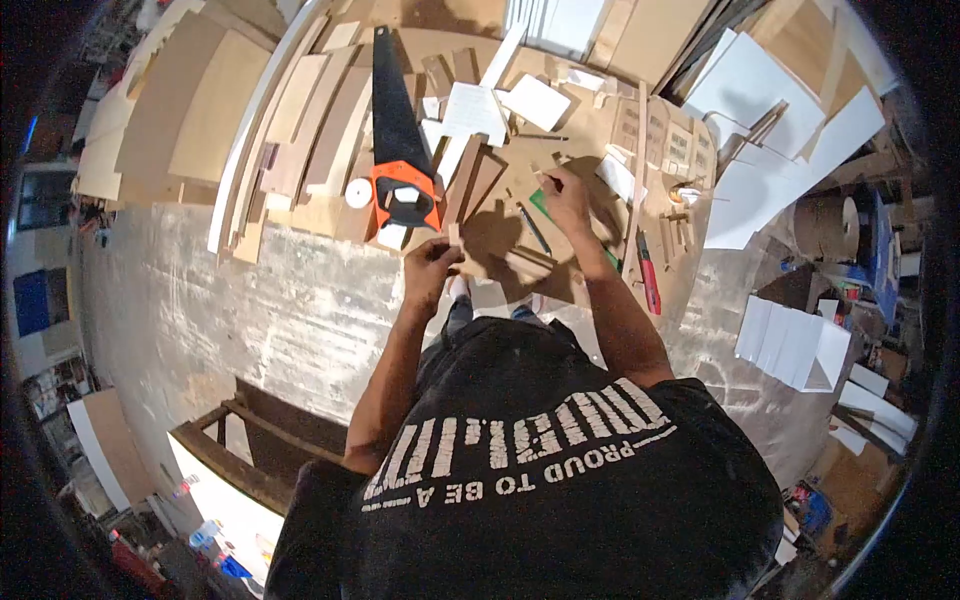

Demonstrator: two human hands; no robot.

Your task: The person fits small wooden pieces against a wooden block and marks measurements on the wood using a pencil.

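My left hand [430,270] is closed in a pinch on a small wood strip [455,238] at the front edge of the workbench. My right hand [568,205] reaches over the bench with its fingertips pressed together; what they hold, if anything, is too small to make out. A green flat piece [541,203] lies just under that hand. Between the hands is a dark pencil-like tool [535,229]. A handsaw [400,130] with an orange and black handle lies left of centre, and a wood block [459,185] sits beside it.
Long wood boards [312,120] lie at the bench's left. A white paper sheet [475,112] is at the back. On the right are a red-handled cutter [648,275] and white panels [765,105]. A dark wooden frame [262,435] stands lower left on the concrete floor [270,300].
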